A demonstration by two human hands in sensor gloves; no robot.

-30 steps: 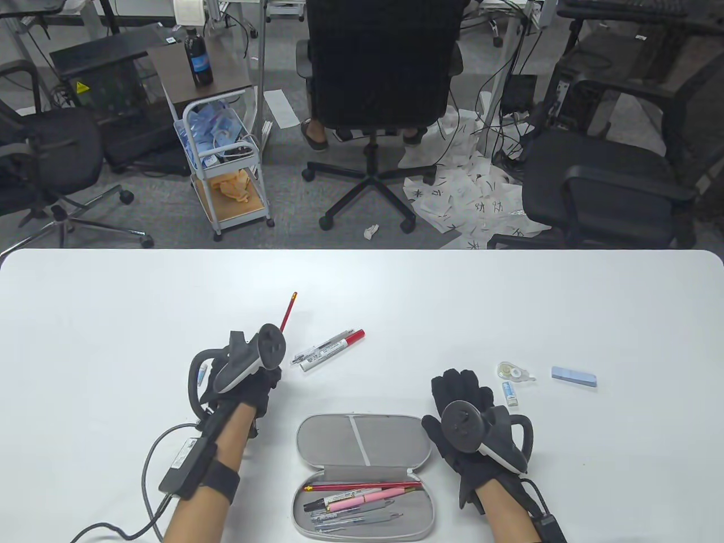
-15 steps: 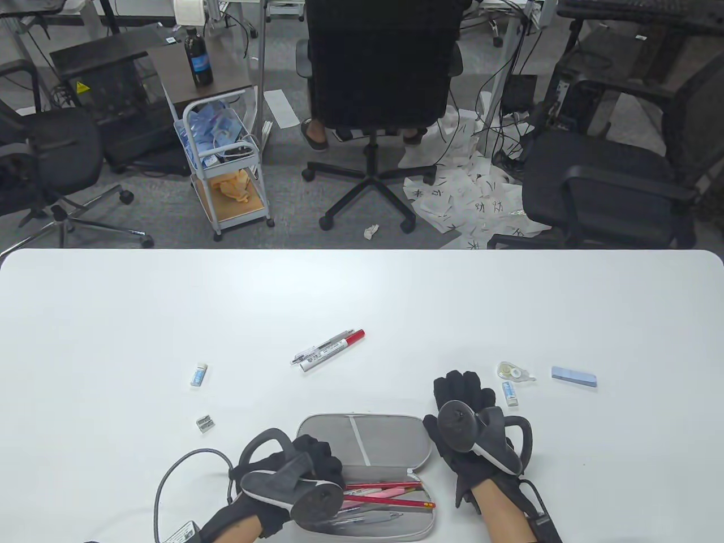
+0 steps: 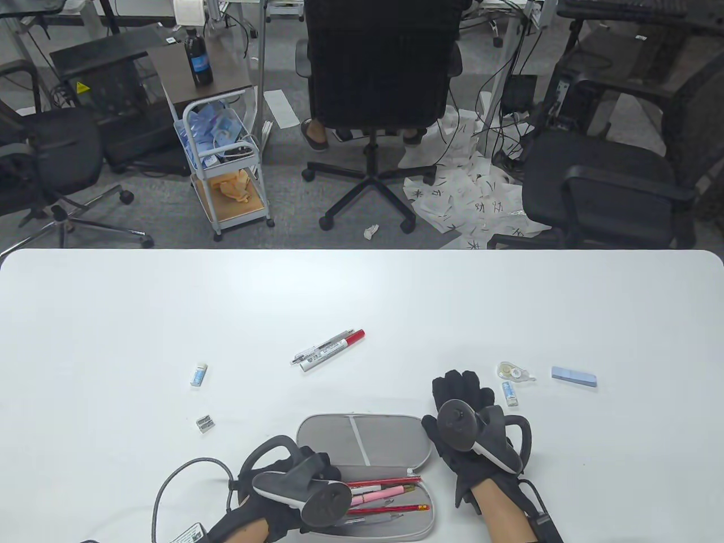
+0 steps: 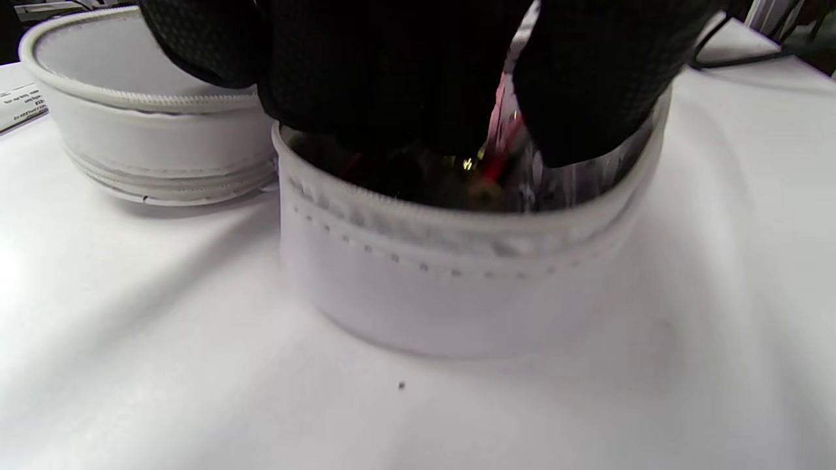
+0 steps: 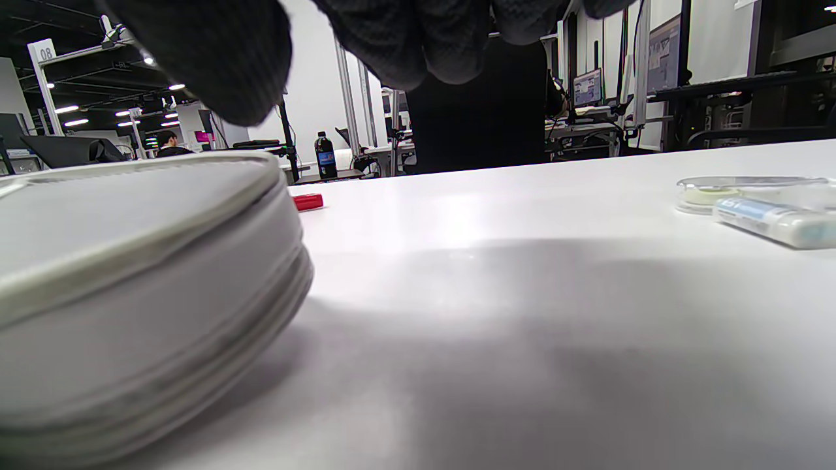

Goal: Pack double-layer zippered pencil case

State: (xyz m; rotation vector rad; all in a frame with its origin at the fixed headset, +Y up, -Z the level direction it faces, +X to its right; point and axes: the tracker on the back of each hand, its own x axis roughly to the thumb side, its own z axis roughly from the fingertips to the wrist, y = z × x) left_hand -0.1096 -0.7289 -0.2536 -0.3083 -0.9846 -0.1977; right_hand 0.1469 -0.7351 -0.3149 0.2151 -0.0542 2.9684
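- Table view: your left hand [image 3: 283,498] is over the left end of the open case [image 3: 365,435], in its near half, where the pens [image 3: 384,493] and a red pencil [image 3: 404,508] already lie. The tracker hides the fingers, so I cannot tell from above if they grip something.
- Your right hand [image 3: 461,413] lies flat on the table [image 3: 113,317] at the right end of the lid, fingers straight, holding nothing. Keep it there so the case does not slide.
- A marker [image 3: 334,350] beside a pen, two small erasers [image 3: 199,374], a sharpener [image 3: 205,423], a tape roller [image 3: 513,371] and a blue block [image 3: 574,377] wait outside.
- Left wrist view: the fingers [image 4: 392,72] reach down inside the case wall [image 4: 457,281]; what they hold is hidden. Lay the items parallel and flat, I think, so the zipper can close later.
- Right wrist view: the fingers [image 5: 405,39] hang above the table next to the lid [image 5: 130,261], not touching it as far as I see.
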